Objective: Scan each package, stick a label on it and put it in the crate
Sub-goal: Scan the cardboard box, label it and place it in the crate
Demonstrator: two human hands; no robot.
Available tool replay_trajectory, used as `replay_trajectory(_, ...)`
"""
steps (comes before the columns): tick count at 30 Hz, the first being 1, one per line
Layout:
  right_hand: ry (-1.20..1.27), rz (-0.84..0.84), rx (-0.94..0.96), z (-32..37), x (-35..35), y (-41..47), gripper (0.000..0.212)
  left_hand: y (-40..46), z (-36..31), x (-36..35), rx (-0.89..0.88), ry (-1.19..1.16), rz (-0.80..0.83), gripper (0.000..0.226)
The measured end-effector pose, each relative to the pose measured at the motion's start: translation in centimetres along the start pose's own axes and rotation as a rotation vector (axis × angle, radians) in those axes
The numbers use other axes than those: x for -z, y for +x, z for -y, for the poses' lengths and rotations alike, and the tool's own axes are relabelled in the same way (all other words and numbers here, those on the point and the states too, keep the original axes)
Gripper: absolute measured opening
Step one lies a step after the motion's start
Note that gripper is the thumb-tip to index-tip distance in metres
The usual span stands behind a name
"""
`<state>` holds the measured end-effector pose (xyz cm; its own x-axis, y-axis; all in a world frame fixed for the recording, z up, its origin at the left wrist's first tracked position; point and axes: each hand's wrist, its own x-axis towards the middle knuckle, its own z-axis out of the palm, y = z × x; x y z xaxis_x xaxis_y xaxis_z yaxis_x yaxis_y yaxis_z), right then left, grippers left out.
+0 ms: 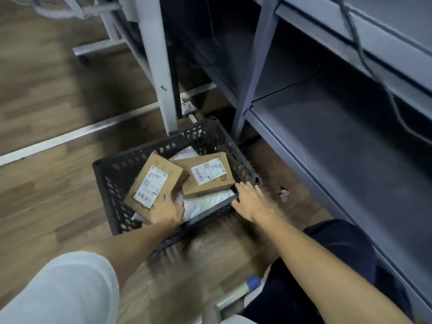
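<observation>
Head view, steeply downward, near crate (pixel 112 181)

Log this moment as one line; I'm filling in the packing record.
stage: placing | left hand: grips labelled box inside crate | right hand: open, on crate rim | second labelled box: in crate

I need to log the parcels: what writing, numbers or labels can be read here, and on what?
Left box, held by the left hand: white label with barcode and handwritten marks, too blurred to read.
Right box: white label, barcode and handwriting, unreadable.
White table leg: small dark mark, illegible.
No legible text on the crate.
</observation>
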<state>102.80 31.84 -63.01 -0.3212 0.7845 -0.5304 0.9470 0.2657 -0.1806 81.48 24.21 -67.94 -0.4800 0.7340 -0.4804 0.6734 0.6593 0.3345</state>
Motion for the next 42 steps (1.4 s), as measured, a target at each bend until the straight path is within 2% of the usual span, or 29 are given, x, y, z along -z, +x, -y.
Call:
replay_trajectory(2,-0.01,0.014,0.007,0.5,-0.7,0.6,0.062,0.3,0.9,0.2,0.1,-0.079,-0.085,0.042)
replay_trajectory(4,-0.012,0.019,0.02,1.1,-1.4,1.0,0.06,0.7,1.9,0.2,0.211,-0.215,-0.114,0.048)
replay_trajectory(7,0.01,0.023,0.038,2.1,-2.3,1.3,0.06,1.6,3.0,0.7,0.523,-0.53,-0.074,0.066)
replay_trajectory(10,0.041,0.012,0.063,2.9,-3.2,1.5,0.059,7.0,7.8,-2.8,0.652,-0.897,0.074,0.07)
replay_trajectory(12,0.058,-0.001,0.083,3.3,-3.4,1.5,0.059,9.4,9.8,-4.4,0.71,-1.005,0.205,0.061)
replay_trajectory(14,0.076,-0.015,0.09,3.5,-3.5,1.3,0.058,8.2,8.6,-3.0,0.788,-1.179,0.237,0.03)
replay_trajectory(17,0.103,-0.032,0.095,3.7,-3.6,1.2,0.058,5.4,5.5,-0.6,0.806,-1.353,0.272,0.026)
replay_trajectory(19,0.127,-0.047,0.094,3.8,-3.8,1.1,0.056,5.7,5.5,-0.7,0.819,-1.432,0.27,0.033)
replay_trajectory(21,0.15,-0.069,0.102,3.9,-3.9,0.9,0.054,6.0,5.6,-1.0,0.841,-1.436,0.244,0.044)
replay_trajectory(23,0.17,-0.081,0.122,3.9,-3.8,0.4,0.052,6.0,5.4,-1.4,0.837,-1.417,0.237,0.04)
replay_trajectory(26,0.203,-0.091,0.127,3.9,-3.6,-0.1,0.05,5.6,5.4,-1.6,0.833,-1.491,0.208,0.054)
replay_trajectory(31,0.222,-0.104,0.124,3.7,-3.0,-0.2,0.054,4.4,4.5,0.1,0.849,-1.603,0.147,0.056)
replay_trajectory(36,0.213,-0.161,0.117,3.1,-1.5,-1.0,0.052,5.2,6.7,-0.3,0.864,-1.669,0.11,0.073)
replay_trajectory(39,0.202,-0.181,0.094,2.4,-0.3,-1.8,0.049,5.6,6.7,0.3,0.841,-1.724,0.051,0.068)
replay_trajectory(42,0.182,-0.216,0.073,1.8,0.9,-2.4,0.051,2.7,3.4,3.3,0.685,-1.709,0.037,0.056)
